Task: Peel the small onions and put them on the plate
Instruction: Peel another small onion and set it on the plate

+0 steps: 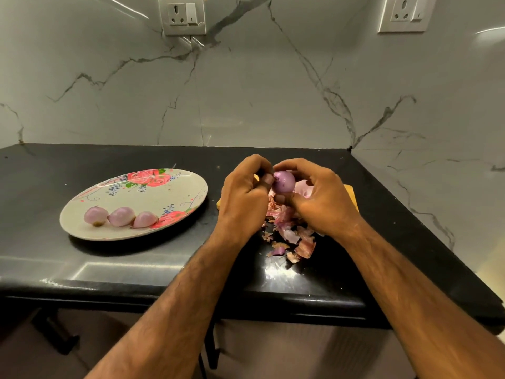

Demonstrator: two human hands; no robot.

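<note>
A small purple onion [284,181] is held up between both hands above the black counter. My right hand [319,195] grips it from the right with thumb below and fingers over the top. My left hand [243,195] pinches at its left end with curled fingers. A floral plate [164,192] lies to the left and carries three peeled pale pink onions [120,216] in a row near its front rim. Loose onion skins [289,233] are heaped on the counter under and in front of my hands.
A yellow board [351,194] lies under my hands, mostly hidden. The black counter [82,160] ends in a front edge near me and a slanted right edge. A marble wall with two socket plates [183,15] rises behind.
</note>
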